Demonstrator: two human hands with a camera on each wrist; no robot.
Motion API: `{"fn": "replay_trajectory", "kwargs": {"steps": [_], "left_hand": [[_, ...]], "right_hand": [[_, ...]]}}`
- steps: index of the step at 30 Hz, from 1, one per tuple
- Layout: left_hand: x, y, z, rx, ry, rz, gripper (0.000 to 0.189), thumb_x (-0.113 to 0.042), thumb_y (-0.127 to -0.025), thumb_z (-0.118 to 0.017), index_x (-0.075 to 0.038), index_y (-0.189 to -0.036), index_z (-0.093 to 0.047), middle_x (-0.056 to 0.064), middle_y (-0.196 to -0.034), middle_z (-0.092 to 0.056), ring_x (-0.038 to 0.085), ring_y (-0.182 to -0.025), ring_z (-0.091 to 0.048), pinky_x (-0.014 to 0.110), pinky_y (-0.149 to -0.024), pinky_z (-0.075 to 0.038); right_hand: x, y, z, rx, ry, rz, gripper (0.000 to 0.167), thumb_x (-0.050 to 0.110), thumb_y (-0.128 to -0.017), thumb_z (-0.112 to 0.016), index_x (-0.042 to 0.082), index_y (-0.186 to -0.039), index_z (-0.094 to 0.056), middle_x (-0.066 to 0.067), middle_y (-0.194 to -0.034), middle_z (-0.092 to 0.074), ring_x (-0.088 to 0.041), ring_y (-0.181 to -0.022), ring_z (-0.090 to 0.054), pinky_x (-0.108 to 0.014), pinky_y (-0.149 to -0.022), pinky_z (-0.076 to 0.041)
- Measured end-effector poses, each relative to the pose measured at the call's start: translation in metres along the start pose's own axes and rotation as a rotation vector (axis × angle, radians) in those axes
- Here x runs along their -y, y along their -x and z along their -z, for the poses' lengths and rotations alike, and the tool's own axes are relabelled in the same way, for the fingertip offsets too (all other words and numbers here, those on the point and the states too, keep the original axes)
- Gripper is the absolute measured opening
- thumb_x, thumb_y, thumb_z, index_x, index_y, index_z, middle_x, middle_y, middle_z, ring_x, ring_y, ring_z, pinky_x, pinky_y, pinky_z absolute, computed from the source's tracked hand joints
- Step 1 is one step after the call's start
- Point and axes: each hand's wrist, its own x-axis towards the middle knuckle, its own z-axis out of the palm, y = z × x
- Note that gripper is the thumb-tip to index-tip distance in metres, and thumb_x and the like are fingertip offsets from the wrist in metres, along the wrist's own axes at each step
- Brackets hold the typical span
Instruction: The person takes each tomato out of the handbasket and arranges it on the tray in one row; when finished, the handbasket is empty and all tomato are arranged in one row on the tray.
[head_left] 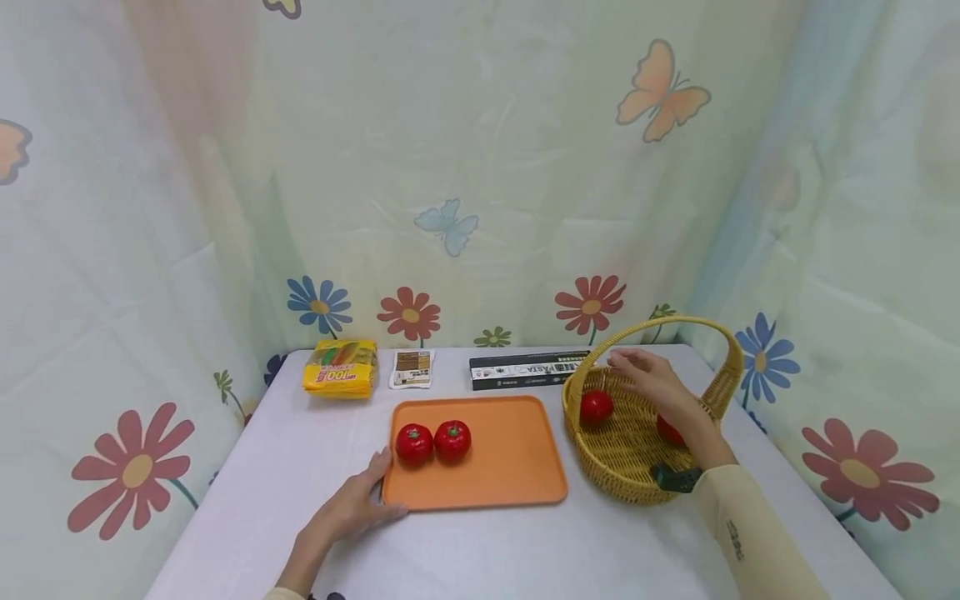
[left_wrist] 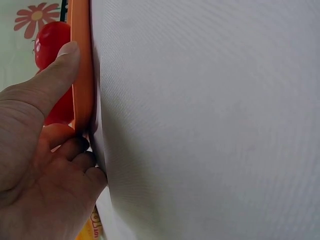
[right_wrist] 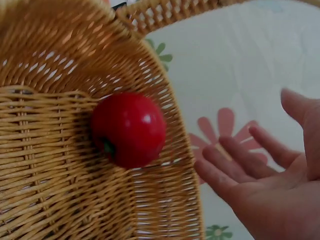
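Two red tomatoes [head_left: 414, 443] lie side by side on the left part of an orange tray [head_left: 510, 458]. My left hand [head_left: 365, 500] grips the tray's near left corner; in the left wrist view the thumb [left_wrist: 65, 65] lies along the rim and the other fingers curl at the corner. Over the wicker basket [head_left: 617, 475], my right hand [head_left: 651, 379] is raised with spread fingers and an empty palm. A tomato [right_wrist: 128, 130] sits against the basket wall in the right wrist view. Another tomato [head_left: 670, 429] in the basket is partly hidden by my right forearm.
The basket's tall handle [head_left: 660, 323] arches beside my right hand. Along the table's back stand a yellow packet [head_left: 341, 368], a small white-and-brown sachet [head_left: 412, 369] and a black pasta box [head_left: 525, 371]. Flower-printed cloth [head_left: 480, 167] hangs behind and at both sides.
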Motion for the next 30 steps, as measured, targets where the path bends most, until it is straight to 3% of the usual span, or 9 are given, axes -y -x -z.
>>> {"fn": "replay_trajectory", "kwargs": {"steps": [8,19,30], "left_hand": [[0.0,0.0,0.0,-0.003,-0.006,0.011,0.11,-0.039,-0.085,-0.093,-0.011,-0.171,-0.03,0.022,-0.174,-0.031,0.045,-0.161,-0.027,0.067,-0.126,-0.03],[0.0,0.001,0.001,-0.008,-0.006,0.009,0.11,-0.039,-0.085,-0.093,-0.013,-0.171,-0.03,0.021,-0.175,-0.03,0.044,-0.162,-0.026,0.067,-0.127,-0.03],[-0.002,0.001,0.003,-0.004,-0.009,-0.017,0.111,-0.036,-0.085,-0.094,-0.01,-0.171,-0.029,0.02,-0.174,-0.031,0.042,-0.163,-0.025,0.064,-0.128,-0.028]], "right_hand": [[-0.022,-0.019,-0.003,0.114,0.165,-0.023,0.077,0.049,-0.105,-0.069,0.0,-0.159,-0.046,-0.029,-0.158,-0.053,-0.05,-0.147,-0.047,-0.067,-0.12,-0.042],[-0.042,-0.016,-0.006,0.284,0.129,-0.019,0.065,0.02,-0.101,-0.079,-0.006,-0.154,-0.051,-0.031,-0.151,-0.057,-0.05,-0.138,-0.055,-0.057,-0.11,-0.056],[-0.047,-0.014,-0.004,0.313,0.238,-0.034,0.059,0.011,-0.095,-0.083,-0.006,-0.146,-0.061,-0.032,-0.146,-0.061,-0.046,-0.129,-0.059,-0.049,-0.104,-0.061]]}}
